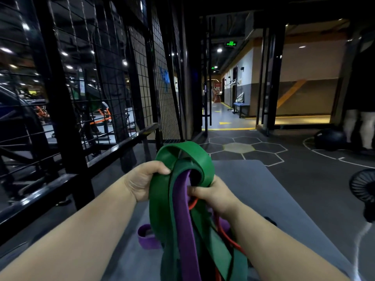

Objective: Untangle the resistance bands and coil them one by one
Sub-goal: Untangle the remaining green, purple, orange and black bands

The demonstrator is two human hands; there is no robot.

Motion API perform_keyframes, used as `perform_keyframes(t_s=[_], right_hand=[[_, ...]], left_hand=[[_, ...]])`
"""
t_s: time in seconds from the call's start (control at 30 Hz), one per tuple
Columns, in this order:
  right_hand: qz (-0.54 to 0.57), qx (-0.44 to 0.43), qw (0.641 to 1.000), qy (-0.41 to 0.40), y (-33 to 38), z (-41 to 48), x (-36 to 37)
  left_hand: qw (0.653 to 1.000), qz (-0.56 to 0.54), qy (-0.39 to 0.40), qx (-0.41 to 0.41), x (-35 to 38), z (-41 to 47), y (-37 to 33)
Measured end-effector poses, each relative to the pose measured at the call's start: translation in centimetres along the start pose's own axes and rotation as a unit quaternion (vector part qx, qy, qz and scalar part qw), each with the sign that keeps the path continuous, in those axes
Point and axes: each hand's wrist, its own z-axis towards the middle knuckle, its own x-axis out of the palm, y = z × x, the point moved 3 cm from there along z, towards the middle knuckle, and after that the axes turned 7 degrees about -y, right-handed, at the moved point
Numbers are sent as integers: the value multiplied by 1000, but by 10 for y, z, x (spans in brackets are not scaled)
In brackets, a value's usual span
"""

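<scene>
The left hand [146, 179] is clenched on the edge of the wide green band [162, 216], which arches up into a loop between both hands. Below it, a coiled purple band [147, 238] lies finished on the grey mat [263, 179]. The rest of the bundle hangs from the hands down toward the mat.

The purple band [182, 220] runs through the green loop, and a dark green band [237, 262] crosses beside it. The right hand [213, 193] has its fingers curled into these straps, and which one it is really holding cannot be told. A thin red band [227, 237] threads underneath.

Likely risks:
- Pulling the hands apart now could cinch the knot tighter, since the straps overlap inside the loop.
- A stretched band slipping from a grip could snap back at the arms.
- The hanging ends could drag the coiled band open.
- A swinging end could reach the fan [363, 191] standing just beside the mat.

No print shows on any band. The green exit sign [231, 44] is lit, but its characters are too small to read.
</scene>
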Motion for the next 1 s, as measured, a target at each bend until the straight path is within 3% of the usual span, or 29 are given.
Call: perform_keyframes(t_s=[0.1, 0.2, 0.3, 0.37, 0.43, 0.5, 0.53, 0.67, 0.77, 1.0], right_hand=[[-135, 29, 989, -55, 8, 10, -15], [-252, 68, 964, -42, 30, 16, -15], [-317, 86, 944, 13, 55, 16, -7], [-375, 76, 923, 45, 64, 14, 2], [-428, 64, 899, 72, 68, 12, 17], [-474, 65, 874, 79, 64, 12, 29], [-486, 67, 868, 79, 62, 12, 32], [-481, 79, 865, 117, 54, 12, 35], [-451, 83, 878, 137, 47, 9, 37], [-253, 101, 951, 144, 32, 0, 28]], left_hand=[[978, 136, -153, -52, -30, -4, 2], [940, 247, -228, -68, -44, -8, 0], [942, 193, -273, 36, -40, -7, -12], [940, 211, -230, 136, -24, -5, -26], [881, 417, -154, 163, -2, -4, -34], [772, 613, -103, 137, 13, -5, -38], [733, 665, -86, 113, 14, -6, -39], [671, 740, -45, 14, 11, -12, -30], [635, 769, -69, 30, 8, -15, -25], [573, 807, -113, 81, 6, -19, -59]])
